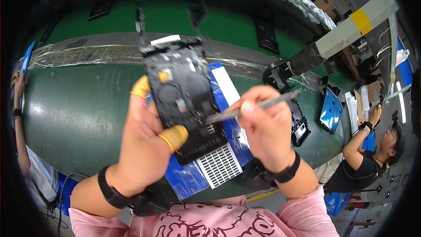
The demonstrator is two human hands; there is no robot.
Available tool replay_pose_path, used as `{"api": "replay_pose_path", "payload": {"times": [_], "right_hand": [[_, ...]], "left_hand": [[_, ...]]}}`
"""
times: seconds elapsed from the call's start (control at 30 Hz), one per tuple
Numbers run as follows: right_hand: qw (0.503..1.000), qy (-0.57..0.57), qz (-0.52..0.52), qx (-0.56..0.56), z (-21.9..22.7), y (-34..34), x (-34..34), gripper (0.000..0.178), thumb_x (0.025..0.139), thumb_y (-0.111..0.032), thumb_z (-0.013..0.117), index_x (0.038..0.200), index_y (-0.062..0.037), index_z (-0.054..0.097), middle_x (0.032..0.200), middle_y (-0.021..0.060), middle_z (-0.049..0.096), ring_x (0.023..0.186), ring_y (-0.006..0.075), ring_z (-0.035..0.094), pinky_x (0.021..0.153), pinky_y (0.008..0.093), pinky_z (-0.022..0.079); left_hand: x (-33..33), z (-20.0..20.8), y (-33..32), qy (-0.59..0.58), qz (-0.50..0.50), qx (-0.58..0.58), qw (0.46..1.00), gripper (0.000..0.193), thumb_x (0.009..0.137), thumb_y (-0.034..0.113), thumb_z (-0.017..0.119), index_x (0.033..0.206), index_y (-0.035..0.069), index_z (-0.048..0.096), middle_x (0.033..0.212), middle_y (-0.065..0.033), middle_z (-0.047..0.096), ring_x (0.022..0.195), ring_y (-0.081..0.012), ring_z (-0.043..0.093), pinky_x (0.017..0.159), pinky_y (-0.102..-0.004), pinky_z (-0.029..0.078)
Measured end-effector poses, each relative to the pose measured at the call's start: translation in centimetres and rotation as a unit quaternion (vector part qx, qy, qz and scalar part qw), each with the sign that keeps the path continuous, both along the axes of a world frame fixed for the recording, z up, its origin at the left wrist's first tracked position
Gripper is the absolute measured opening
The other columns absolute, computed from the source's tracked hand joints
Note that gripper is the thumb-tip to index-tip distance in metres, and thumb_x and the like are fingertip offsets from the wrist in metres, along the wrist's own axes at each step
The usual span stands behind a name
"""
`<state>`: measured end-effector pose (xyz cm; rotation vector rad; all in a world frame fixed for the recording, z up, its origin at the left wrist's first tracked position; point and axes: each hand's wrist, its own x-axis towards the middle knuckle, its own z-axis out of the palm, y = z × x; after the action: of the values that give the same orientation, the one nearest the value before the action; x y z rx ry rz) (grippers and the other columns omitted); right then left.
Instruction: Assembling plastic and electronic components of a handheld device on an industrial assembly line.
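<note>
My left hand [147, 131], with yellow finger cots on its thumb and a finger, grips a black plastic housing [184, 92] with an open frame at its far end. The housing is tilted above the bench, its inner side up. Slim grey metal tweezers [276, 99] are pinched in my right hand [265, 127]. Their tip points at the housing's lower right part, near a small striped patch; whether it touches I cannot tell. Under the housing lies a white sheet of small black rectangular stickers [220, 165] on a blue plastic-covered board [186, 182].
A green bench [83, 105] runs around me. Past its taped edge is a green strip with black housings [266, 30] on it. At right are another black housing [300, 127], a blue panel [331, 110] and a beam [357, 24]. Co-workers are at both sides.
</note>
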<state>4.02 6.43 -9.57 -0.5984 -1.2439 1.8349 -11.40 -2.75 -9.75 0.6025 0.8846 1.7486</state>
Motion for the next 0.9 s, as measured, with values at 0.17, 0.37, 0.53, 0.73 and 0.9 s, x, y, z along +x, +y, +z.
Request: {"api": "replay_pose_path", "payload": {"times": [0.17, 0.37, 0.53, 0.73, 0.9], "right_hand": [[0.998, -0.068, 0.0, -0.016, -2.2, 4.7, -0.1, 0.01, 0.073, -0.004, 0.06, 0.08, 0.0, 0.055, 0.066, 0.0065, 0.058, 0.047, 0.0041, 0.042, 0.042, 0.0155, 0.031], [0.991, -0.119, 0.059, 0.022, -2.3, 4.0, -0.4, 0.011, 0.072, -0.001, 0.06, 0.082, 0.002, 0.056, 0.069, 0.0065, 0.058, 0.06, 0.0082, 0.056, 0.048, 0.0163, 0.039], [0.988, -0.142, 0.059, 0.018, -2.1, 3.5, -0.9, 0.01, 0.073, 0.0, 0.059, 0.081, 0.0033, 0.056, 0.07, 0.0062, 0.058, 0.062, 0.0096, 0.057, 0.056, 0.0186, 0.044], [0.989, -0.135, 0.057, 0.024, -2.9, 3.3, -1.1, 0.009, 0.073, 0.0, 0.058, 0.082, 0.0037, 0.056, 0.071, 0.0064, 0.059, 0.063, 0.0103, 0.057, 0.058, 0.0198, 0.046], [0.99, -0.124, 0.053, 0.034, -3.0, 3.1, -1.2, 0.011, 0.074, 0.001, 0.058, 0.084, 0.0041, 0.055, 0.071, 0.0074, 0.059, 0.063, 0.0106, 0.057, 0.059, 0.0204, 0.046]], "left_hand": [[-3.0, 0.6, 1.0, 0.038, 0.065, 0.047, 0.996, 0.07, 0.062, -0.014, 0.049, 0.124, 0.005, 0.024, 0.113, -0.012, 0.044, 0.101, -0.0226, 0.048, 0.084, -0.0326, 0.042], [-3.5, 0.7, 1.2, 0.0, 0.113, 0.032, 0.993, 0.034, 0.086, 0.017, 0.043, 0.117, 0.006, 0.038, 0.104, -0.0087, 0.051, 0.095, -0.0166, 0.051, 0.082, -0.0315, 0.043], [-3.9, 0.0, 1.2, -0.097, 0.056, 0.036, 0.993, 0.033, 0.09, 0.029, 0.037, 0.111, 0.006, 0.044, 0.099, -0.0075, 0.054, 0.091, -0.0155, 0.053, 0.077, -0.0288, 0.045], [-3.8, -0.4, 1.3, -0.085, 0.073, 0.024, 0.993, 0.029, 0.09, 0.026, 0.037, 0.109, 0.005, 0.044, 0.1, -0.0068, 0.052, 0.09, -0.015, 0.052, 0.078, -0.0287, 0.044], [-3.2, 0.1, 1.4, -0.051, 0.134, 0.019, 0.99, 0.025, 0.089, 0.016, 0.037, 0.109, 0.003, 0.042, 0.104, -0.0074, 0.049, 0.094, -0.0158, 0.048, 0.083, -0.0297, 0.04]]}}
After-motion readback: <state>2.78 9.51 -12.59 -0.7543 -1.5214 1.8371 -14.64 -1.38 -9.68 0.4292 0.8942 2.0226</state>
